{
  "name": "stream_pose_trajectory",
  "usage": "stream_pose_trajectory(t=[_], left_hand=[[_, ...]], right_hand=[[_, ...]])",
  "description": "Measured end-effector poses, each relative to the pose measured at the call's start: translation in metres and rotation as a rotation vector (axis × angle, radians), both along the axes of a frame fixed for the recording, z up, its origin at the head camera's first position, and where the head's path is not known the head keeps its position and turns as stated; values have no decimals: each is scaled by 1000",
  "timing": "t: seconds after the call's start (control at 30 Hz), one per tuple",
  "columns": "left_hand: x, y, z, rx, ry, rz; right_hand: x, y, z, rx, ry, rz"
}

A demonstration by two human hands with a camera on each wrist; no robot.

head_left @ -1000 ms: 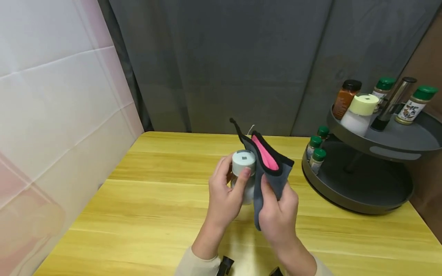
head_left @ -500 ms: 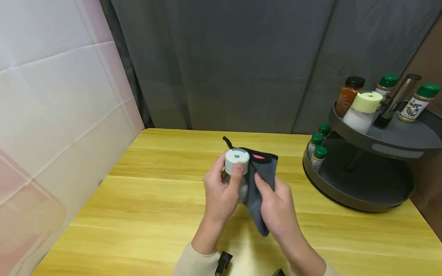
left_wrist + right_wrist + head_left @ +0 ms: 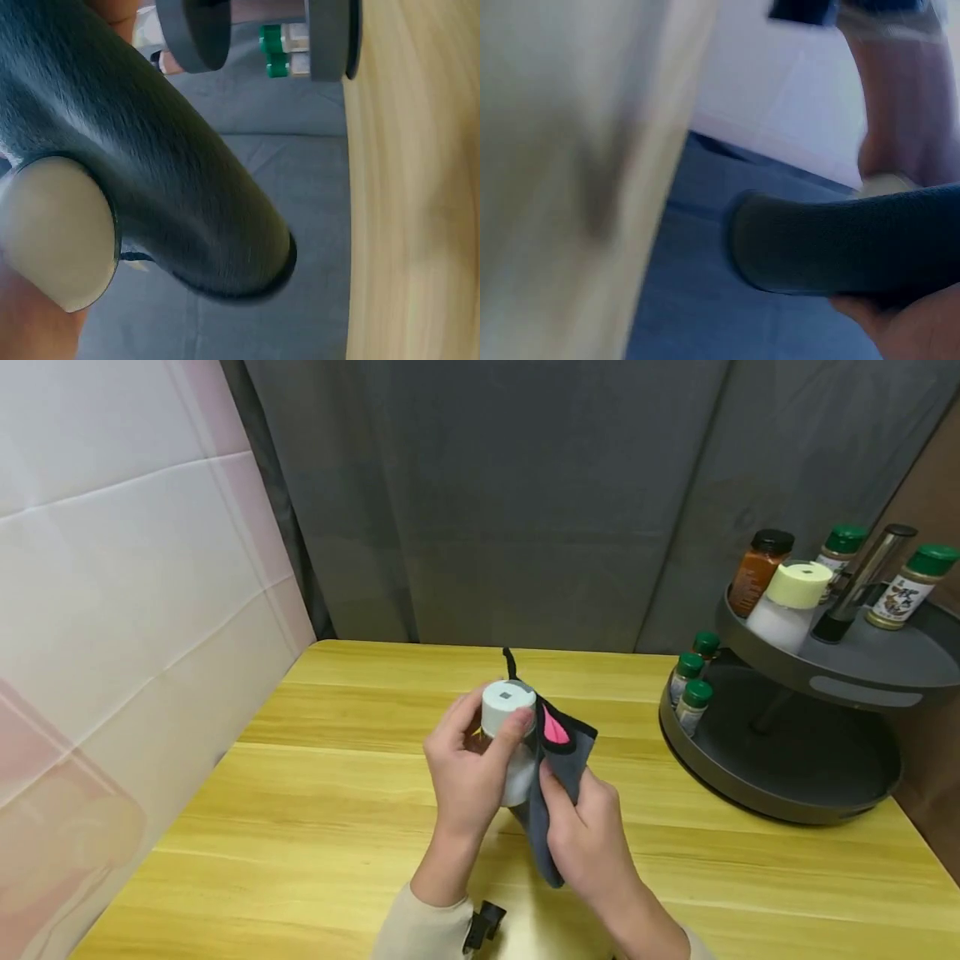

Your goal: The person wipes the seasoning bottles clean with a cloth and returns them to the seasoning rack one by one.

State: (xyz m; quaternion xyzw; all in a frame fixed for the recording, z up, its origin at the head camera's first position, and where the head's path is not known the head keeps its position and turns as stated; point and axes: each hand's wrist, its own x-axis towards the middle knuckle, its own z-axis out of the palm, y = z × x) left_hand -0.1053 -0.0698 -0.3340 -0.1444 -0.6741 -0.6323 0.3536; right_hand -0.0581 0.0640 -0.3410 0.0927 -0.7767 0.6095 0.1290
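Note:
My left hand (image 3: 468, 768) grips a clear jar (image 3: 517, 777) with pale contents and a pale mint lid (image 3: 508, 703), its thumb along the lid's side. My right hand (image 3: 588, 835) pinches a grey cloth (image 3: 566, 764) with black edging and a pink patch, pressing it to the jar's right side. A black loop sticks up behind the lid. In the left wrist view the cloth (image 3: 172, 165) hangs across the jar's round base (image 3: 60, 232). The right wrist view is blurred; there the folded cloth (image 3: 832, 240) juts out above my right hand (image 3: 922, 326).
A dark two-tier turntable rack (image 3: 780, 810) stands at the right. Its upper tier bears a yellow-lidded jar (image 3: 787, 610), an orange-brown bottle (image 3: 757, 575), a tall grinder (image 3: 862, 583) and green-capped bottles. Small green-capped bottles (image 3: 692, 706) stand on the lower tier. A grey curtain hangs behind the table.
Both hands have shifted a little left and down with the jar and cloth. The cloth's upper edge folded down, then turned to show more pink again. The jar now tilts slightly.

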Motion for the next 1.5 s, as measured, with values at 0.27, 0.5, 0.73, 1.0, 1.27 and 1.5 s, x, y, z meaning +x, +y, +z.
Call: stream_pose_trajectory(t=[0.27, 0.5, 0.73, 1.0, 1.27, 1.5], left_hand=[[4, 10, -1, -131, 9, -142], [6, 10, 7, -41, -97, -217], [1, 5, 7, 133, -126, -109], [0, 12, -3, 14, -108, -216], [0, 10, -1, 75, 16, -280], [2, 8, -4, 116, -7, -249]], right_hand=[[-5, -1, 16, -6, 386, -101], [-8, -2, -11, 167, 731, -139], [-5, 5, -14, 121, 467, -29], [-7, 9, 7, 15, 542, -90], [-4, 4, -13, 127, 638, -109], [-2, 12, 5, 57, 168, -52]])
